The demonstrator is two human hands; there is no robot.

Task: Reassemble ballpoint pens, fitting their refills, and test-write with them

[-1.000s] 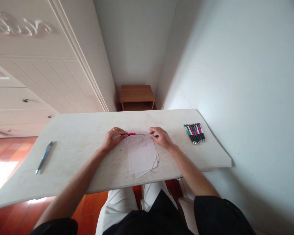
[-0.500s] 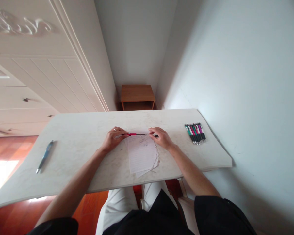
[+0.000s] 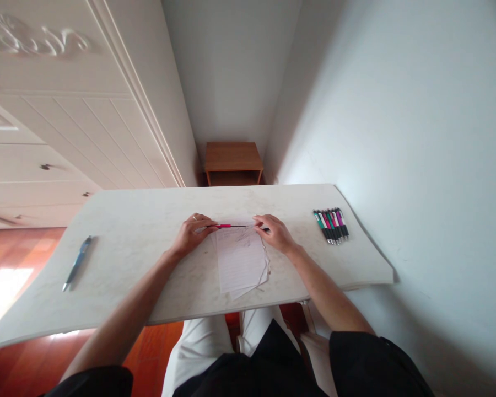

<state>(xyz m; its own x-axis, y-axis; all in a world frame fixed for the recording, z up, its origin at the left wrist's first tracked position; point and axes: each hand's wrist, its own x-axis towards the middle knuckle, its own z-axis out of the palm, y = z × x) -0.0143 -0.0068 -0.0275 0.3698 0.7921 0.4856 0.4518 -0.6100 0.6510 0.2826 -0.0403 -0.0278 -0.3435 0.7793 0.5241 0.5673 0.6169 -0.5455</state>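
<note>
A thin pink and black pen part [image 3: 230,226] is stretched level between my two hands, over the top edge of a lined sheet of paper [image 3: 240,263]. My left hand [image 3: 191,233] pinches its left end, fingers closed, a ring on one finger. At the right end, my right hand [image 3: 274,231] is closed on the dark part. Both hands rest on the white table [image 3: 149,259].
A blue pen [image 3: 78,262] lies alone at the table's left. Several coloured pens [image 3: 330,225] lie side by side at the right, near the wall. A small wooden stand [image 3: 232,162] sits beyond the table. A white wardrobe [image 3: 66,110] is at the left.
</note>
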